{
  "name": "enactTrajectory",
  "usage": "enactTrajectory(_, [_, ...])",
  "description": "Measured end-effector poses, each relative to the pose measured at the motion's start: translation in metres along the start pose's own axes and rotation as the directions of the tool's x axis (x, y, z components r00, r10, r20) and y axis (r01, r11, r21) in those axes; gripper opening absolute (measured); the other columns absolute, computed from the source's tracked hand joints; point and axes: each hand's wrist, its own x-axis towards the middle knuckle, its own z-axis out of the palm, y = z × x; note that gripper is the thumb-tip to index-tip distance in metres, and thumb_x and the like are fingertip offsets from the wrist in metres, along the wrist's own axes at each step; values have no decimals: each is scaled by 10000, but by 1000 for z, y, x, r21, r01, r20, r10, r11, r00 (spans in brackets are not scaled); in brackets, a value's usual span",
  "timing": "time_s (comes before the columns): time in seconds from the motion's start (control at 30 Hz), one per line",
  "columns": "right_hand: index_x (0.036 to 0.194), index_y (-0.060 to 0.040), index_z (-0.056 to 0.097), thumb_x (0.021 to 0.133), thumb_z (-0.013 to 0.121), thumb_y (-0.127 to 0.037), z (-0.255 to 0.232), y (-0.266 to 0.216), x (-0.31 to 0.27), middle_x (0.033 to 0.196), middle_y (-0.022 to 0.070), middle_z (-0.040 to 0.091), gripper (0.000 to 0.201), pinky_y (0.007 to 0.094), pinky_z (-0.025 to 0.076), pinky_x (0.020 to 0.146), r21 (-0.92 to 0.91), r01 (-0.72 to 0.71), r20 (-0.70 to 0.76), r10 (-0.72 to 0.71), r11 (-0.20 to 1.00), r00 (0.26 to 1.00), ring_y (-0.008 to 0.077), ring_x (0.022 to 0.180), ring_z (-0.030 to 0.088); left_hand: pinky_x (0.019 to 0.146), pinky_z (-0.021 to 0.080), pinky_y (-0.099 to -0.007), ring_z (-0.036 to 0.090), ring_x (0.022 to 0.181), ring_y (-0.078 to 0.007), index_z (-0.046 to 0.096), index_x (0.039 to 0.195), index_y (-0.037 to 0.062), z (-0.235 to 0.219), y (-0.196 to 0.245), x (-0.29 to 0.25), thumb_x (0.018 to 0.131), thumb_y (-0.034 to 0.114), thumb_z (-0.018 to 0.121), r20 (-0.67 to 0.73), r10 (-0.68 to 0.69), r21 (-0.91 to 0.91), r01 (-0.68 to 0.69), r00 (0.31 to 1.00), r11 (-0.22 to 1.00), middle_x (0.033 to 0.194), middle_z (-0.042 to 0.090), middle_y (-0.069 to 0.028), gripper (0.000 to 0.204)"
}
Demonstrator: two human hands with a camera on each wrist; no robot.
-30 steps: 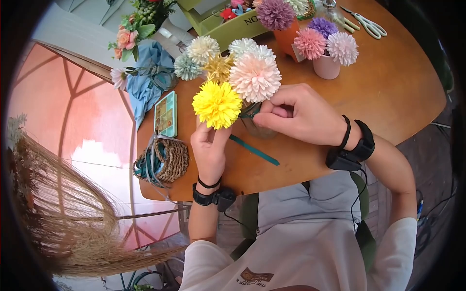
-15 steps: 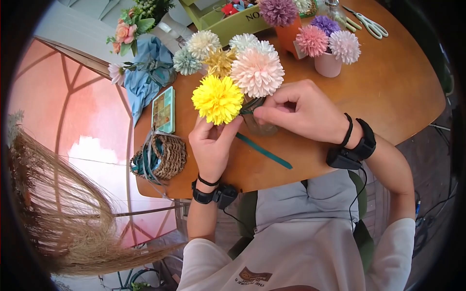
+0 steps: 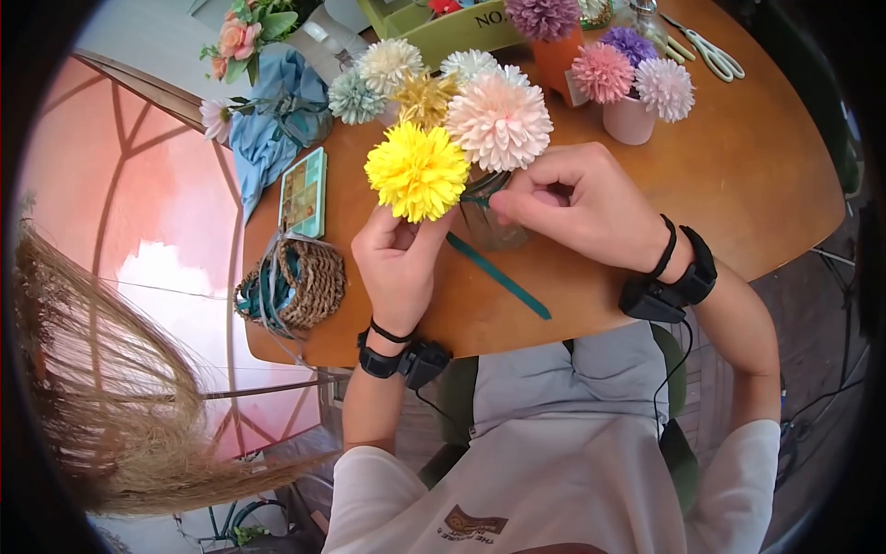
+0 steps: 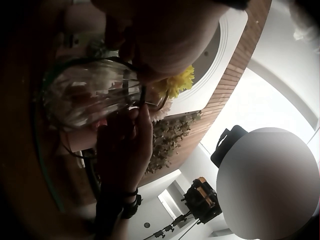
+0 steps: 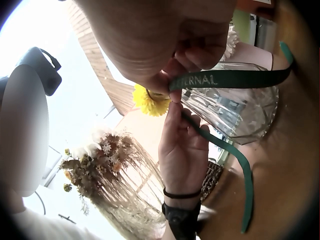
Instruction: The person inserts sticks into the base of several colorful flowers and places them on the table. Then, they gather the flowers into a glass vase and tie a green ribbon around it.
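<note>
A clear ribbed glass vase (image 5: 240, 107) holds a bunch of pompom flowers, among them a yellow flower (image 3: 417, 173), a pale pink flower (image 3: 499, 120) and a gold flower (image 3: 425, 98). Around its neck runs a dark green ribbon (image 5: 235, 79) with pale lettering that reads "ETERNAL". My left hand (image 3: 399, 272) pinches the ribbon between thumb and fingers under the yellow flower, and a loose tail hangs from it towards the table edge. On the other side of the neck, my right hand (image 3: 586, 203) pinches the ribbon's lettered length, fingertips close to the left ones.
Left of the vase stand a woven basket (image 3: 314, 286) with ribbon in it and a compartment box (image 3: 305, 194). Behind are a green box (image 3: 443, 39), a pink pot (image 3: 629, 123) with pompoms, and scissors (image 3: 715, 57). Dried grass (image 3: 111, 388) spreads at the left.
The head view has shifted slightly. My left thumb has come closer to the vase's neck, and more of the ribbon tail shows below it. My right hand keeps its pinch at the neck.
</note>
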Motion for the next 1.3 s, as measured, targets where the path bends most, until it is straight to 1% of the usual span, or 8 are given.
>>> enactTrajectory(0.03, [762, 14, 688, 902, 740, -196, 2, 0, 0, 597, 30, 566, 258, 287, 405, 528, 39, 5, -29, -4, 999, 1000, 91, 556, 476, 594, 407, -199, 554, 688, -29, 695, 1071, 23, -1, 0, 0, 919, 21, 730, 2, 2, 9, -2, 1000, 1000, 877, 668, 29, 157])
enactTrajectory(0.2, [768, 6, 698, 899, 741, -189, -2, -6, 1, 608, 26, 589, 238, 276, 409, 534, -51, -16, -10, 16, 999, 1000, 84, 560, 488, 618, 449, -194, 597, 719, -41, 691, 1109, 7, 0, 4, 1, 910, 18, 728, -1, -3, 40, 3, 1000, 999, 913, 694, 18, 203])
enactTrajectory(0.5, [847, 2, 758, 904, 767, -215, -2, -3, 2, 599, -31, 531, 224, 248, 366, 527, -65, -28, -60, 24, 997, 998, 34, 579, 435, 932, 518, -296, 658, 1053, -137, 641, 1248, -32, -2, -5, 2, 933, -44, 676, 97, 43, -103, -33, 994, 994, 1160, 698, -59, 317])
enactTrajectory(0.77, [868, 5, 777, 882, 822, -215, 1, -10, 2, 610, -90, 517, 225, 192, 348, 528, -63, -120, -91, 114, 991, 989, 1, 586, 437, 876, 545, -260, 686, 1019, -127, 655, 1203, -58, -2, -6, 5, 943, -32, 681, 116, 74, -162, -55, 990, 985, 1135, 701, -57, 262])
enactTrajectory(0.87, [862, 4, 773, 869, 834, -178, 3, -11, 4, 626, -95, 531, 192, 179, 357, 538, -145, -84, -105, 69, 986, 992, -3, 601, 446, 832, 545, -249, 700, 935, -105, 690, 1118, -38, 1, -4, 5, 924, 39, 727, 66, 87, -138, -78, 994, 987, 1017, 731, -50, 211])
enactTrajectory(1.1, [846, 13, 738, 856, 829, -98, 6, -9, 3, 673, -107, 500, 144, 175, 342, 546, -74, -143, -124, 134, 987, 983, -11, 624, 426, 732, 545, -240, 699, 800, -91, 714, 1012, -19, 0, -20, 8, 897, 130, 772, 20, 125, -59, -123, 992, 991, 905, 744, -42, 196])
enactTrajectory(1.2, [848, 12, 730, 859, 824, -86, 6, -9, 2, 677, -110, 476, 136, 175, 334, 546, -83, -133, -121, 123, 988, 985, -12, 624, 416, 915, 541, -280, 682, 1040, -136, 639, 1270, -49, -4, -13, 6, 954, 5, 679, 104, 78, 25, -81, 991, 996, 1142, 723, -87, 322])
enactTrajectory(1.3, [853, 13, 727, 863, 819, -81, 6, -7, 0, 675, -113, 460, 132, 174, 331, 547, -75, -106, -117, 96, 992, 988, -12, 627, 412, 909, 544, -282, 686, 1031, -136, 638, 1267, -52, -1, -17, 5, 954, 1, 675, 61, 70, -119, -62, 996, 991, 1137, 726, -93, 320])
